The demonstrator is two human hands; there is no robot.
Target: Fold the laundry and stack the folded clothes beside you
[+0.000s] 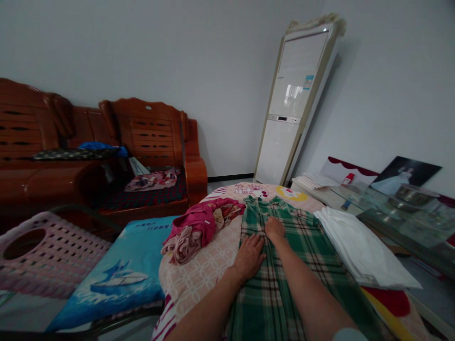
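A green plaid shirt (pixel 302 237) lies spread out on a patterned cloth (pixel 202 274), its collar at the far end. My left hand (pixel 250 255) rests flat on the shirt's left part, fingers stretched out. Just beyond it and to the right, my right hand (pixel 275 230) is closed at the shirt's front strip, gripping the fabric; the fingertips are mostly hidden. Left of the shirt sits a crumpled pile of pink and red clothes (pixel 201 225). Folded white cloth (pixel 362 246) lies along the shirt's right side.
On the left are a blue cushion (pixel 124 274) and a pink woven basket (pixel 50 255). Wooden seats (pixel 152 132) line the back wall. A tall white air conditioner (pixel 291 104) stands in the corner. A glass-topped table (pixel 408 213) holding a photo (pixel 405 173) is at right.
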